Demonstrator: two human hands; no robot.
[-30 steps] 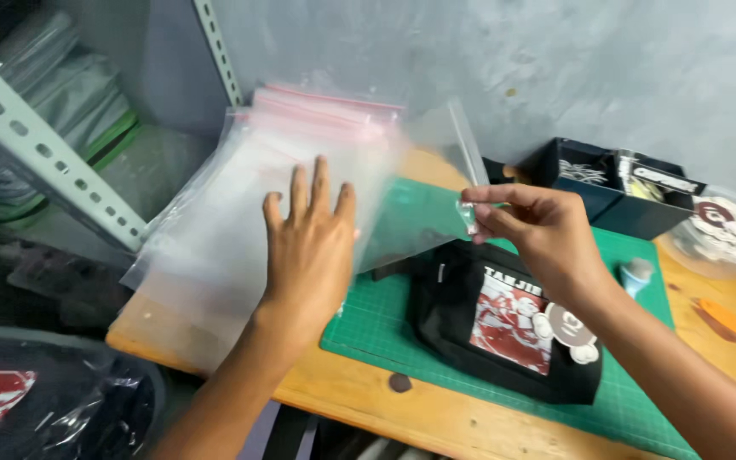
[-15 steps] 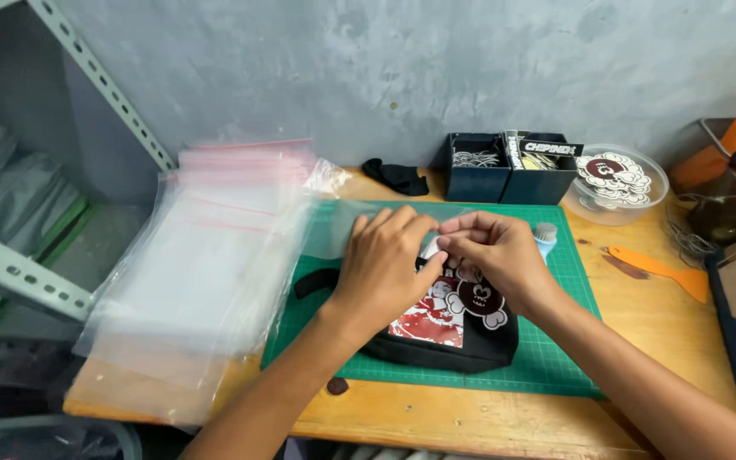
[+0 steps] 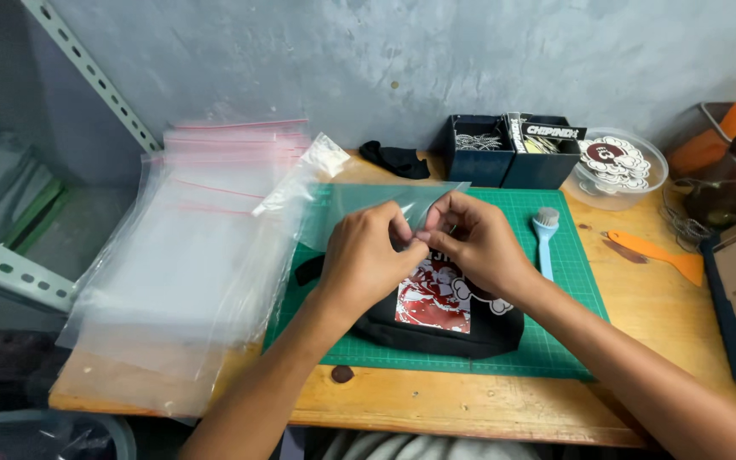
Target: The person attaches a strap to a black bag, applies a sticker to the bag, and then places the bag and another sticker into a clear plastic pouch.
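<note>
Both hands (image 3: 423,243) pinch the clear bag (image 3: 368,204) edge together.

Clear plastic bag (image 3: 368,209), held above folded black printed garment (image 3: 445,311) on green mat

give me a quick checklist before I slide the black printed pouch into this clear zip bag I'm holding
1. Both hands on the bag: ok, left hand and right hand pinch the clear zip bag at its edge.
2. Bag mouth open: cannot tell, the fingers hide it.
3. Black printed pouch within reach: ok, flat on the green cutting mat under the hands.
4. Pouch free of clutter: ok, the blue brush lies apart.
5. Spare bags kept aside: ok, the stack of zip bags lies left of the mat.
</note>
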